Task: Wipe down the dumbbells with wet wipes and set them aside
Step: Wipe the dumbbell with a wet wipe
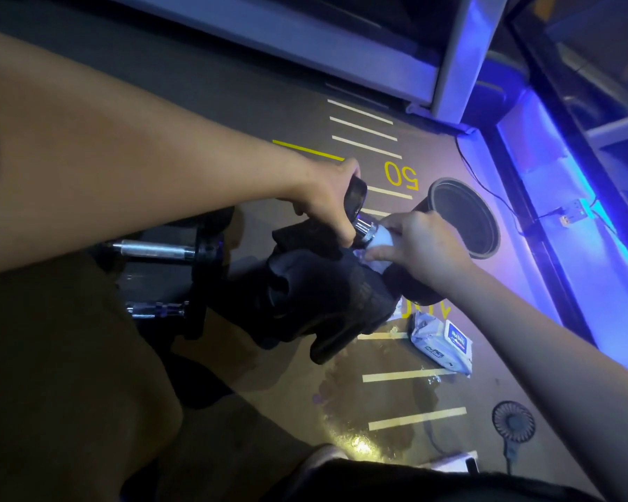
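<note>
A dumbbell (359, 219) sat tilted near the middle of the floor (269, 103), its chrome handle showing between both hands. The left hand (330, 201) gripped its upper black head, fingers curled round it. The right hand (414, 244) pinched a white wet wipe (381, 242) wrapped against the handle. Black gloves (323, 302) lay heaped just below, at six o'clock from the dumbbell. Two more dumbbells (167, 277) rested at nine o'clock, chrome bars pointing left. At two o'clock stood a dark round bucket (464, 215). A pack of wipes (443, 342) lay at five o'clock on the marked floor, and a small fan (513, 425) lay farther out beyond it.
</note>
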Demonstrator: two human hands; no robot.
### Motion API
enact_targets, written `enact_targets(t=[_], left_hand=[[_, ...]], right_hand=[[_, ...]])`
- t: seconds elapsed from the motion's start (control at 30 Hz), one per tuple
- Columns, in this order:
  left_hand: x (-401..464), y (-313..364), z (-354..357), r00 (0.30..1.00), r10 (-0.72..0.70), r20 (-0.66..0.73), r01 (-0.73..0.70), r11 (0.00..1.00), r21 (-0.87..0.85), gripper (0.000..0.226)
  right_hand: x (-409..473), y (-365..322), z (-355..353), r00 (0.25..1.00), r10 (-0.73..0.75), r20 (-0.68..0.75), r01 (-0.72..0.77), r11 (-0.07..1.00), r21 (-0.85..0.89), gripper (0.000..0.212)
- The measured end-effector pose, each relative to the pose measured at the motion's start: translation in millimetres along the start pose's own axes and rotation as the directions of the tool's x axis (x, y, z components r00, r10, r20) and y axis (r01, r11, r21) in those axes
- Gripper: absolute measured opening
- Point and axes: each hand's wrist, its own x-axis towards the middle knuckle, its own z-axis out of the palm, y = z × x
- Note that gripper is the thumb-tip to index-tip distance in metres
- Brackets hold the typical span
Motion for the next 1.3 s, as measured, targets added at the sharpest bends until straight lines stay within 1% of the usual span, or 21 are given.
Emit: enact_targets(t=[0.1, 0.17, 0.27, 0.3, 0.37, 0.47, 0.5, 0.57, 0.6, 0.63, 0.7, 0.77, 0.83, 0.9, 0.93, 1.0, 1.03, 1.1, 1.17, 1.23, 1.3], left_hand=[[1, 0, 0, 1.0, -0.014, 0.004, 0.014, 1.0, -0.014, 0.085], [2, 1, -1, 1.0, -0.023, 0.004, 0.023, 1.0, -0.014, 0.086], [2, 2, 0, 1.0, -0.024, 0.01, 0.024, 1.0, -0.018, 0.085], [3, 2, 0, 1.0, -0.024, 0.013, 0.025, 0.999, -0.022, 0.084], [3, 2, 0, 1.0, -0.023, 0.015, 0.024, 0.999, -0.031, 0.082], [3, 2, 0, 0.999, -0.037, 0.014, 0.038, 0.998, -0.04, 0.082], [3, 2, 1, 0.999, -0.045, 0.016, 0.046, 0.998, -0.045, 0.081], [4, 3, 2, 0.998, -0.052, 0.019, 0.052, 0.997, -0.05, 0.081], [4, 3, 2, 0.999, -0.05, 0.016, 0.051, 0.997, -0.051, 0.081], [4, 3, 2, 0.999, -0.049, 0.01, 0.049, 0.997, -0.052, 0.081], [4, 2, 1, 0.999, -0.039, 0.004, 0.039, 0.998, -0.051, 0.083], [3, 2, 2, 1.0, -0.017, 0.004, 0.017, 1.0, -0.017, 0.088], [2, 1, 4, 1.0, -0.013, 0.003, 0.013, 1.0, 0.008, 0.092], [1, 2, 3, 1.0, -0.025, 0.009, 0.025, 1.0, -0.014, 0.091], [0, 3, 3, 0.999, -0.032, 0.009, 0.032, 0.999, -0.028, 0.09], [-1, 4, 1, 0.999, -0.051, -0.003, 0.05, 0.998, -0.032, 0.088], [-1, 5, 1, 0.998, -0.055, -0.009, 0.055, 0.998, -0.015, 0.089], [-1, 6, 2, 0.999, -0.046, -0.01, 0.047, 0.999, 0.028, 0.094], [-3, 8, 3, 1.0, -0.028, -0.012, 0.029, 0.998, 0.061, 0.102], [-3, 6, 4, 1.0, -0.012, -0.018, 0.014, 0.997, 0.074, 0.104], [-2, 4, 4, 1.0, -0.004, -0.021, 0.005, 0.998, 0.057, 0.102]], right_hand=[[-12, 17, -1, 1.0, 0.03, 0.002, -0.03, 0.992, -0.121, 0.048], [-18, 27, -1, 1.0, 0.003, -0.002, -0.003, 0.978, -0.207, 0.045], [-24, 35, 1, 1.0, -0.01, 0.024, 0.018, 0.94, -0.341, 0.046], [-25, 38, 0, 0.999, -0.005, 0.032, 0.016, 0.936, -0.351, 0.044], [-25, 44, -4, 0.997, 0.02, 0.072, 0.003, 0.948, -0.319, 0.041], [-14, 47, -15, 0.97, 0.063, 0.233, 0.001, 0.963, -0.268, 0.053], [-8, 45, -19, 0.955, 0.074, 0.288, -0.001, 0.969, -0.245, 0.054], [1, 40, -22, 0.933, 0.097, 0.346, -0.017, 0.974, -0.225, 0.051], [2, 36, -20, 0.934, 0.109, 0.339, -0.025, 0.97, -0.243, 0.049], [2, 32, -16, 0.946, 0.121, 0.301, -0.031, 0.957, -0.288, 0.05], [-5, 26, 0, 0.983, 0.115, 0.14, -0.041, 0.894, -0.446, 0.055], [-13, 23, 15, 0.996, 0.094, -0.001, -0.079, 0.831, -0.551, 0.052], [-19, 22, 22, 0.994, 0.074, -0.081, -0.107, 0.808, -0.58, 0.048], [-19, 22, 25, 0.993, 0.068, -0.1, -0.115, 0.795, -0.596, 0.045], [-17, 21, 24, 0.993, 0.078, -0.087, -0.114, 0.798, -0.591, 0.043], [-11, 21, 18, 0.991, 0.132, -0.007, -0.117, 0.853, -0.509, 0.044], [-7, 23, 12, 0.985, 0.153, 0.074, -0.106, 0.893, -0.437, 0.047], [1, 26, -6, 0.954, 0.139, 0.267, -0.054, 0.951, -0.304, 0.052], [9, 33, -17, 0.9, 0.104, 0.424, -0.023, 0.981, -0.192, 0.047], [16, 39, -19, 0.867, 0.06, 0.495, -0.022, 0.996, -0.082, 0.037], [18, 41, -17, 0.861, 0.046, 0.507, -0.02, 0.998, -0.057, 0.038]])
